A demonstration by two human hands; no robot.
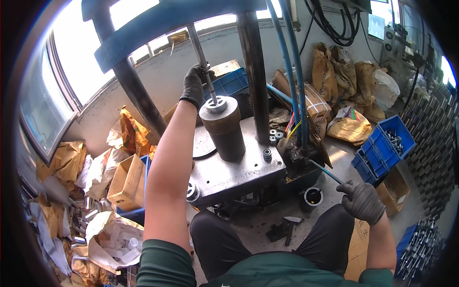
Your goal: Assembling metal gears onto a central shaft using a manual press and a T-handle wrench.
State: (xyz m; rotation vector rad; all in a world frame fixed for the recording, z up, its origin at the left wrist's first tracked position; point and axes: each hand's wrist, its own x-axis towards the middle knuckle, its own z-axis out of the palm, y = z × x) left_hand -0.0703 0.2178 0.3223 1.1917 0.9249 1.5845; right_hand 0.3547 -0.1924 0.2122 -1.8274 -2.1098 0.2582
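My left hand (194,87), in a dark glove, is closed round a slim steel rod (196,40) that runs down from the top of a press. The rod's lower end meets a ring-shaped metal part (216,105) in the top of a dark, thick cylinder (230,138). That cylinder stands upright on the press's steel plate (239,168). Also gloved, my right hand (362,202) grips the end of a blue lever (327,172) at the press's right side. Small round metal parts (267,155) sit on the plate's right part.
Dark columns (252,81) carry the blue crossbeam (162,28). Blue hoses (299,71) rise at the right. Blue bins (389,141) of metal parts and sacks (330,71) stand beyond. A hammer (289,232) lies on the floor. To the left are a wooden box (126,182) and wrappings.
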